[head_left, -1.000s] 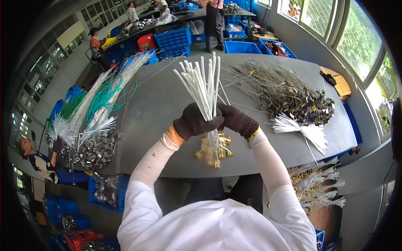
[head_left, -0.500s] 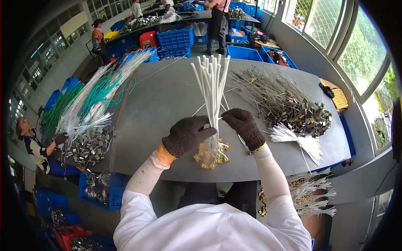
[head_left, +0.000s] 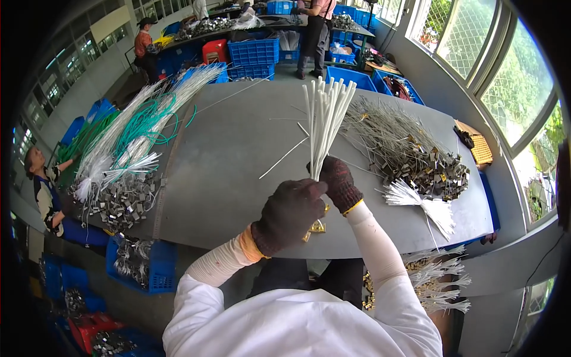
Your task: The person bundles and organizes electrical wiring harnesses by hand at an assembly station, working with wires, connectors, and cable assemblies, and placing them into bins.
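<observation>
- A bundle of long white plastic-sheathed wires [head_left: 324, 122] is held upright over the near half of the grey metal worktable [head_left: 238, 154], its upper ends fanned out toward the far side.
- The bundle is gripped near its lower end by the right hand [head_left: 338, 183], covered in a dark knitted glove; the fingers are clenched around the wires.
- The left hand [head_left: 290, 214], also in a dark knitted glove, is placed just beside and below the right one, touching the lower part of the bundle; whether it is closed on the wires cannot be told, since only the back of the glove is shown.
- Small brass-coloured metal terminals [head_left: 316, 227] are seen at the bottom end of the bundle, under the left hand, close to the table's near edge.
- One loose white wire [head_left: 284, 158] is lying slanted on the table, left of the bundle.
- A heap of grey wires with shiny metal clips [head_left: 416, 157] is spread on the table's right side, with a tied white bunch of strands [head_left: 423, 201] just in front of it.
- White and green wires with silver clips [head_left: 128, 154] are piled along the left edge.
- Blue plastic crates [head_left: 253, 52] are stacked beyond the table, and another person [head_left: 44, 190] is seated at far left.
</observation>
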The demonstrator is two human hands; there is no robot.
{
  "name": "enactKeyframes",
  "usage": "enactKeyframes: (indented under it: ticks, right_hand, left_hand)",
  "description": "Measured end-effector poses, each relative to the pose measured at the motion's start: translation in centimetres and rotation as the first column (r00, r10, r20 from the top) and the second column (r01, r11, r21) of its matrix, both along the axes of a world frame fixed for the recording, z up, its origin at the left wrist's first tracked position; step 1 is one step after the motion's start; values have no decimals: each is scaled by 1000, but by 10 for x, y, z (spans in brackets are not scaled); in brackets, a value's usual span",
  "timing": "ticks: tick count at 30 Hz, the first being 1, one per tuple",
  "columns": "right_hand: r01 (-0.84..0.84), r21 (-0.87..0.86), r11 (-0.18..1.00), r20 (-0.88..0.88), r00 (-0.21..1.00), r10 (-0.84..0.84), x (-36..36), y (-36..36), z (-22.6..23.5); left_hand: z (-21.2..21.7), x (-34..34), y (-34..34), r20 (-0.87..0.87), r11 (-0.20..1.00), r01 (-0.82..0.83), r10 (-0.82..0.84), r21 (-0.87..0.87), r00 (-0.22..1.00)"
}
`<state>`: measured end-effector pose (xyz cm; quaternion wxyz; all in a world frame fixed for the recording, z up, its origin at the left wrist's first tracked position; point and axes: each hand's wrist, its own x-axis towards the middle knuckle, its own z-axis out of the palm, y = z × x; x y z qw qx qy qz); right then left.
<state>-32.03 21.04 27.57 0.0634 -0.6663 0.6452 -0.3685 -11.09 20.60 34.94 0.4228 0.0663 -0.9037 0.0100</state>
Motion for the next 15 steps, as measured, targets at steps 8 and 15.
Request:
enactKeyframes:
  ticks: [8, 15]
  right_hand:
    - [207, 208, 956, 313, 912, -266, 1, 27, 23]
    - [-15, -120, 993, -134, 991, -1, 29, 101, 47]
  left_hand:
    - [-18, -3, -23, 294, 979, -26, -34, 200, 955]
    - [-38, -16, -14, 264, 952, -244, 191, 185, 945]
